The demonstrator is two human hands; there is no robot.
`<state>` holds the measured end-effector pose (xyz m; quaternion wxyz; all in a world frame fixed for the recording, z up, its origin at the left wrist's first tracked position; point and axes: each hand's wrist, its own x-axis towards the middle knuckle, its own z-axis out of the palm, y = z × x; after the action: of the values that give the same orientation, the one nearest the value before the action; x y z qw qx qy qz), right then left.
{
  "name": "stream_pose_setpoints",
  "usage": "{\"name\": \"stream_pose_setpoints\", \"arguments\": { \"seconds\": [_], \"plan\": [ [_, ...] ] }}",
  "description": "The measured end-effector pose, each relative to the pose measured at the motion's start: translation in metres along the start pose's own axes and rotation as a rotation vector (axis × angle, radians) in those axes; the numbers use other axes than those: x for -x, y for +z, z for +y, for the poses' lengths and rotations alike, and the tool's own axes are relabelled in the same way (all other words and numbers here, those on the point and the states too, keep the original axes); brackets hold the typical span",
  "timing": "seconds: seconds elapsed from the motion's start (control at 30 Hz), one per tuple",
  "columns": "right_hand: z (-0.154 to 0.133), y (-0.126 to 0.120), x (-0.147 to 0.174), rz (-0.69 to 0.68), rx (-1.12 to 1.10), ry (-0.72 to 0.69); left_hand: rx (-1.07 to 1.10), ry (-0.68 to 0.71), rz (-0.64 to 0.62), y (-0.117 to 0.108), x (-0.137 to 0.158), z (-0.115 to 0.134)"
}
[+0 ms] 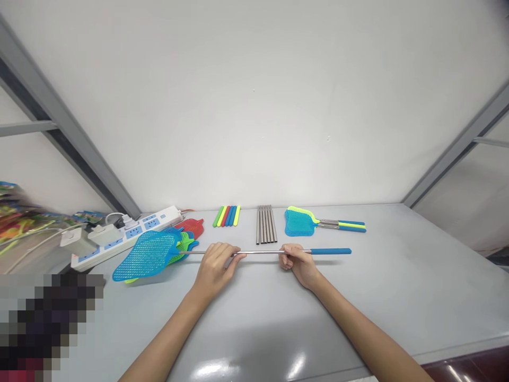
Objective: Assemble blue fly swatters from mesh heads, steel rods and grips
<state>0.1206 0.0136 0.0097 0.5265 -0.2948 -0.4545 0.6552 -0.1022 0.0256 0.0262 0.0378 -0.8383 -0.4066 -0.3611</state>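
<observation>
A blue fly swatter (153, 255) with a long metal telescopic rod lies level across the middle of the view, its mesh head to the left and its blue handle (331, 251) to the right. My left hand (218, 265) is closed on the thin part of the rod, fingers over it and thumb below. Farther right, my right hand (297, 262) grips the thicker rod just left of the handle. Under the swatter's head, loose green and yellow mesh heads (185, 244) show in part, with a red mesh head (194, 227) behind them.
Several coloured handles (226, 216) lie in a row at the back, beside several metal rods (266, 224). Short fly swatters (300, 222) are stacked at the back right. A power strip (170, 216) with plugs runs along the left of the grey table (397, 276), near the wall.
</observation>
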Motion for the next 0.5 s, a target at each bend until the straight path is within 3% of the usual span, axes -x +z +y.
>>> {"name": "stream_pose_setpoints", "arguments": {
  "seconds": [0.5],
  "plan": [
    [0.0,0.0006,-0.0013,0.1,0.121,0.059,0.005,-0.01,0.013,-0.0001,0.0003,-0.0019]
  ]
}}
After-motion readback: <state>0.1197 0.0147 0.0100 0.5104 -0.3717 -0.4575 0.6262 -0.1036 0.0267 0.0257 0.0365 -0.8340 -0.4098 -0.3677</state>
